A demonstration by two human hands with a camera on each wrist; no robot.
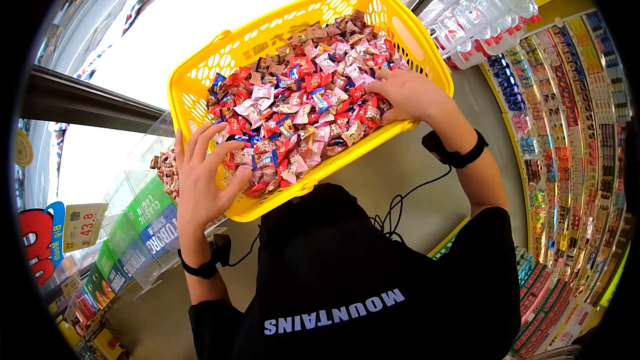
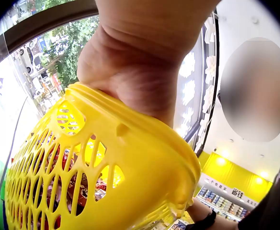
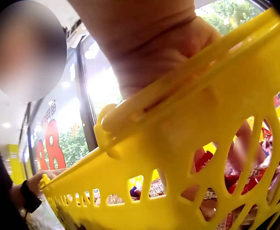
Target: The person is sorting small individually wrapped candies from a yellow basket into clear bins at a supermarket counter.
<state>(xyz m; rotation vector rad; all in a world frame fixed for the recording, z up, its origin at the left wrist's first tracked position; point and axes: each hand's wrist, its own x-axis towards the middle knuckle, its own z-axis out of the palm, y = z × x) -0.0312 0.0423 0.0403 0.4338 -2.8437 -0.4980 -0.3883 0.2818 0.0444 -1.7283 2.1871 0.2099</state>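
Observation:
A yellow plastic shopping basket (image 1: 347,162) with slotted walls is heaped with wrapped candies (image 1: 293,103) in red, pink, blue and brown. Over its left end reaches my left hand (image 1: 203,173), fingers spread and fingertips at the candies. My right hand (image 1: 417,97) comes over the right near corner, its fingers lying on the candies inside. The left wrist view shows the left wrist (image 2: 135,72) bent over the rim, with the fingers hidden behind the basket wall. In the right wrist view, blurred fingers (image 3: 243,148) show through the wall's holes among the wrappers.
Left of the basket stands a clear acrylic bin (image 1: 143,180) with more candies behind it, near a price sign (image 1: 85,225). Bottled water (image 1: 490,17) is stacked at upper right, beside long shelves of packaged goods (image 1: 560,160). A cable (image 1: 397,217) hangs near the person's black shirt.

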